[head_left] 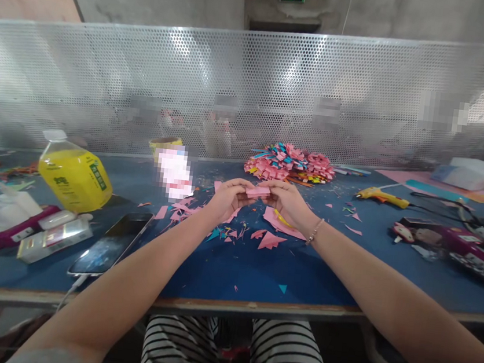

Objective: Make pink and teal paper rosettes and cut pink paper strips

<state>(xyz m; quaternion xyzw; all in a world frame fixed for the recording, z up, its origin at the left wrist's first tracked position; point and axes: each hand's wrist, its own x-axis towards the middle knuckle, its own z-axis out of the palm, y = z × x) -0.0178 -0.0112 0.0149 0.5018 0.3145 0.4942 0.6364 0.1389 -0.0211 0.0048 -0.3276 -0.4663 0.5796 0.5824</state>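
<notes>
Both my hands meet over the middle of the blue table [231,273]. Between them is a small folded strip of pink paper [258,192]. My left hand [228,196] pinches its left end and my right hand [286,201] pinches its right end. A bracelet sits on my right wrist. Under and around the hands lie pink paper sheets [281,224] and several small pink and blue scraps [227,232].
A pile of folded pink and blue paper pieces [290,163] sits behind the hands. A yellow drink bottle [74,177], a phone [110,243] and boxes lie at left. A yellow glue gun [382,196] and a purple tool [474,254] lie at right. A perforated metal screen [252,89] backs the table.
</notes>
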